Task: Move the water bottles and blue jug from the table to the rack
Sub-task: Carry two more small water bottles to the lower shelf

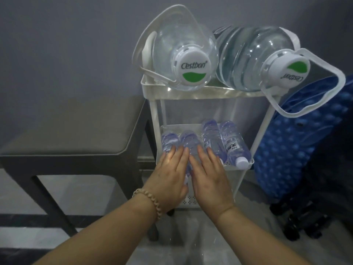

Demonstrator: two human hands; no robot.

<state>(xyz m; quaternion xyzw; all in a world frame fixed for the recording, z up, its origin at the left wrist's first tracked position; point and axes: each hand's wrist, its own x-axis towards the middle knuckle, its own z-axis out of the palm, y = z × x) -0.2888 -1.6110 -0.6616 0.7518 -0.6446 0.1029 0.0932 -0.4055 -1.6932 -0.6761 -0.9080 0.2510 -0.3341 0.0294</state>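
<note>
Four small clear water bottles are lying on their sides, side by side, on the middle shelf (172, 128) of a white rack (155, 111) at the centre of the frame: the first bottle (169, 140) at the left, the second bottle (191, 141), the third bottle (211, 136), and the fourth bottle (234, 144) showing a white label and a white cap pointing toward the lower right. On the top shelf (200, 93) two large clear jugs are lying on their sides, caps facing the camera: the left jug (172, 43) and the bluish right jug (248, 52), each wearing a white cap with a green mark and a white carry handle. The left hand (172, 175) is lying flat with fingers straight, its fingertips resting on the first and second bottles. The right hand (208, 178) is likewise lying flat and spread just beside it, fingertips touching the second and third bottles. The second bottle's neck is showing in the narrow gap between the two hands; neither hand is curling around anything. The fourth bottle is lying just right of the right hand, untouched.
</note>
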